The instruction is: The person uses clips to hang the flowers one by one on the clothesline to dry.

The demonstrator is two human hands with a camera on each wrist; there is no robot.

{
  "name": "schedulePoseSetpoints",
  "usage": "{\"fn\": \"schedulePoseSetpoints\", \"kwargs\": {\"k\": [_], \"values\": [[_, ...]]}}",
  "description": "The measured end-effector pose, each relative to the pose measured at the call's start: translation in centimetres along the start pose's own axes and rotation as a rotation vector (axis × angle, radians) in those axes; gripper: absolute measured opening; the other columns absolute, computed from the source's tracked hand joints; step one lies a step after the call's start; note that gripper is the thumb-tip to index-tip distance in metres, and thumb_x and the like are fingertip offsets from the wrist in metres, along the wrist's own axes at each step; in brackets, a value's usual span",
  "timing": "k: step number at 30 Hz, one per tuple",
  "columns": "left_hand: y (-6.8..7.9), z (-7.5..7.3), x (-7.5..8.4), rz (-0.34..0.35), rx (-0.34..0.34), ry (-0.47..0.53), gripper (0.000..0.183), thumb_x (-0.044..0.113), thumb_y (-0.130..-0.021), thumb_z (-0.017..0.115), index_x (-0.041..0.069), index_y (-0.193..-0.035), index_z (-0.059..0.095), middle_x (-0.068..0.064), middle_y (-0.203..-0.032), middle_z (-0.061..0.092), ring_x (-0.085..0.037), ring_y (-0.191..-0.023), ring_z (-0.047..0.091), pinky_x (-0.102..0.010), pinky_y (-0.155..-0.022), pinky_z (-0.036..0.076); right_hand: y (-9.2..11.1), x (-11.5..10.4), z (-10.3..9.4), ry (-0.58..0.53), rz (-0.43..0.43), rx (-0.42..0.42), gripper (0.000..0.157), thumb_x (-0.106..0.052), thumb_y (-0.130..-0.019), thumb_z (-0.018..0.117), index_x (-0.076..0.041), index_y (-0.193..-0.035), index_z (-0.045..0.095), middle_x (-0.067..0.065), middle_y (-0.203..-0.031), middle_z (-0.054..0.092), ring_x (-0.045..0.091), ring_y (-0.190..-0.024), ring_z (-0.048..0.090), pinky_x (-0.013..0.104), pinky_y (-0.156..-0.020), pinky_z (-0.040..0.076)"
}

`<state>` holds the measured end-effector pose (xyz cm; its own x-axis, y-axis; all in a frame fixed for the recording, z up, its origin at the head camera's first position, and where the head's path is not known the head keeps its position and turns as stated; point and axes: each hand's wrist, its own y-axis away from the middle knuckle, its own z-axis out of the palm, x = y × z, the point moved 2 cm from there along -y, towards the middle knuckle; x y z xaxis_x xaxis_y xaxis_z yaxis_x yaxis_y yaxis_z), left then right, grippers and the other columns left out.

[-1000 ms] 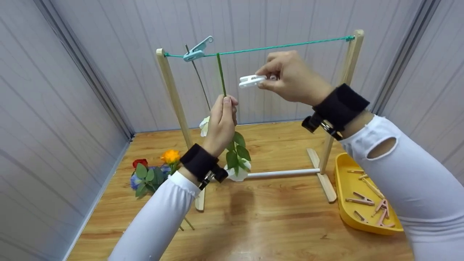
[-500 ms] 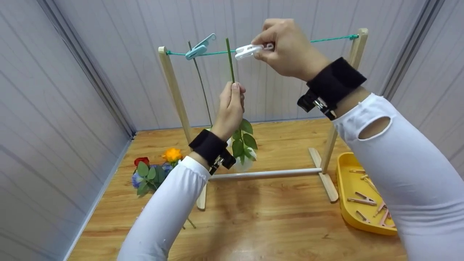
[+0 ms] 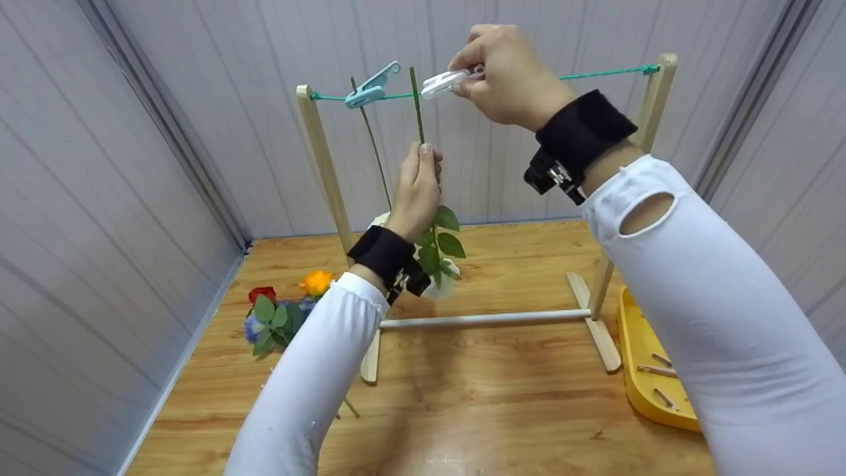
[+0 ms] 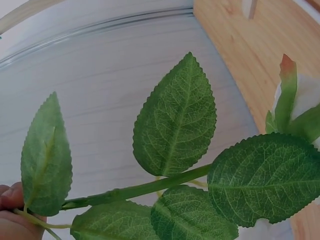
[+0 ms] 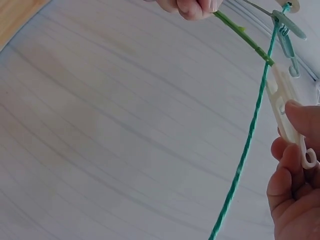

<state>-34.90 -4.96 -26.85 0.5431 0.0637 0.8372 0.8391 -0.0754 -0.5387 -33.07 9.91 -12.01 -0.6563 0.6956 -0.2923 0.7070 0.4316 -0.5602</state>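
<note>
My left hand (image 3: 418, 188) grips the green stem (image 3: 416, 99) of a white artificial flower (image 3: 441, 284), which hangs head down with its leaves (image 4: 175, 115) below the hand. The stem's upper end rises past the green cord (image 3: 598, 74). Beside it, my right hand (image 3: 505, 76) pinches a white clothespin (image 3: 441, 84) at its handle end. In the right wrist view the clothespin's tip lies at the stem's end, by the cord (image 5: 245, 150); whether it clasps either cannot be told. To the left, a light blue clothespin (image 3: 370, 92) sits on the cord with another stem (image 3: 375, 145).
The cord spans two wooden posts (image 3: 324, 165), joined below by a white bar (image 3: 486, 320). Artificial flowers (image 3: 277, 320), red, orange and blue, lie at left on the wooden table (image 3: 502, 410). A yellow tray (image 3: 638, 396) with clothespins stands at right, partly behind my sleeve.
Both hands have risen; the stem's end now stands above the cord. My right hand has brought the white clothespin up and left, close to the stem and cord.
</note>
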Motion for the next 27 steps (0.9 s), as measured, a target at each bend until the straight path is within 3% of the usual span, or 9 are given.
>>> {"fn": "schedulePoseSetpoints", "kwargs": {"k": [10,27], "values": [[-0.3,0.3,-0.3,-0.019,-0.02,-0.022,0.032,0.014,-0.12,0.023,0.006,-0.104,0.05,-0.002,-0.087,0.039,-0.014,-0.078,0.036,-0.026,-0.075,0.031,-0.3,0.2,0.5,0.019,0.014,-0.004,0.024,0.0,-0.106,0.062,0.009,-0.122,0.077,0.021,-0.113,0.065,0.02,-0.095,0.051,0.029,-0.082,0.043],[0.1,0.2,-0.7,-0.053,-0.031,-0.036,0.032,0.015,-0.12,0.024,0.004,-0.107,0.051,-0.002,-0.089,0.041,-0.015,-0.078,0.037,-0.026,-0.073,0.032,-0.6,0.7,1.9,-0.002,0.026,-0.132,0.028,-0.004,-0.109,0.059,0.009,-0.128,0.074,0.023,-0.127,0.066,0.029,-0.106,0.059,0.034,-0.088,0.048]]}}
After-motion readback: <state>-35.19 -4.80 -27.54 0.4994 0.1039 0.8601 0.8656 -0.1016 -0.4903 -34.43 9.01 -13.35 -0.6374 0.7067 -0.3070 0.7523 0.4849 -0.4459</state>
